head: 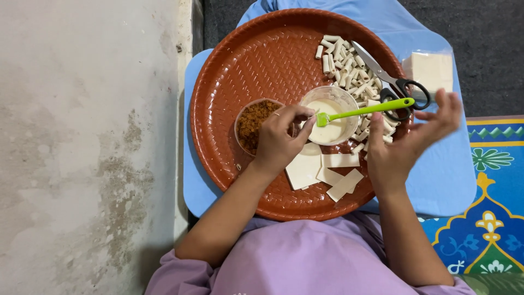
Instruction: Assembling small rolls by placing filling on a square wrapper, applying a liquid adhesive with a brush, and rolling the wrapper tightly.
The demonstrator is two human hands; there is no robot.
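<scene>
Resting in the bowl [333, 112], green brush [363, 111] head beside left-hand fingers [297, 117].

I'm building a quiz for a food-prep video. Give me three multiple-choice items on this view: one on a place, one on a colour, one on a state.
1. Where do the scissors lie?
A. on the rolled pieces at the tray's right
B. on the floor
C. in the bowl

2. What colour is the brush?
A. red
B. green
C. black

3. What does the right hand hold?
A. the scissors
B. the brush
C. nothing

Key: 1 A, blades rest across the pile on the brown tray; 2 B, handle and head are bright green; 3 C, its fingers are spread, gripping nothing.
</scene>
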